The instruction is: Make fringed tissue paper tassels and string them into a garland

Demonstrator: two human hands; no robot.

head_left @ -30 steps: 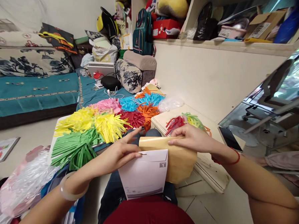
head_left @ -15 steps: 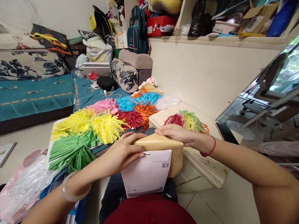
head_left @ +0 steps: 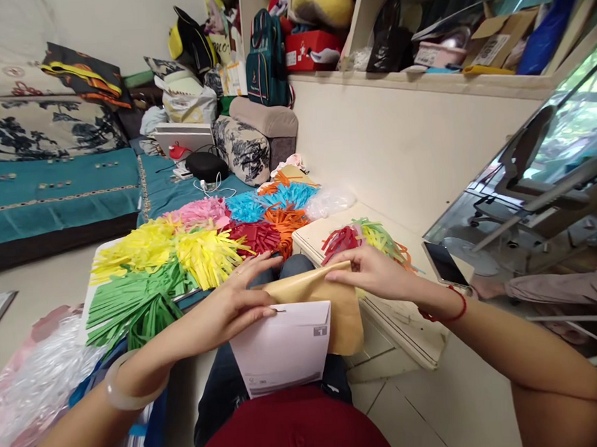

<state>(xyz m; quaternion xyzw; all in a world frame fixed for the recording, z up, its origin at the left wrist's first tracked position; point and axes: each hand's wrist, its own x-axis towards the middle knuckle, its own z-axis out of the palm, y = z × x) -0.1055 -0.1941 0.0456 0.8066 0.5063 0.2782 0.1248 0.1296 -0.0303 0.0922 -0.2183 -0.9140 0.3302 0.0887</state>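
A brown paper envelope (head_left: 346, 318) stands on my lap behind a white printed paper item (head_left: 282, 348) with a small grey "1" mark. My left hand (head_left: 245, 296) grips the left side, its thumb at the white item's top edge beside a small dark slit. My right hand (head_left: 368, 270) pinches the brown envelope's upper right edge, which bends under the fingers. Close behind the right hand lies a bundle of red, green and orange paper strips (head_left: 342, 240). Whether anything is inside the envelope is hidden.
Yellow fringed paper (head_left: 205, 255) and green fringed paper (head_left: 132, 299) lie ahead left. Clear plastic wrap (head_left: 60, 356) is at the left. A phone (head_left: 443, 262) lies right, near another person's leg (head_left: 557, 290). A sofa (head_left: 56, 186) stands behind.
My right hand has shifted slightly right along the brown envelope's top, now pinching its edge. The envelope's top looks more bent. My left hand keeps its grip; the whole view moved slightly.
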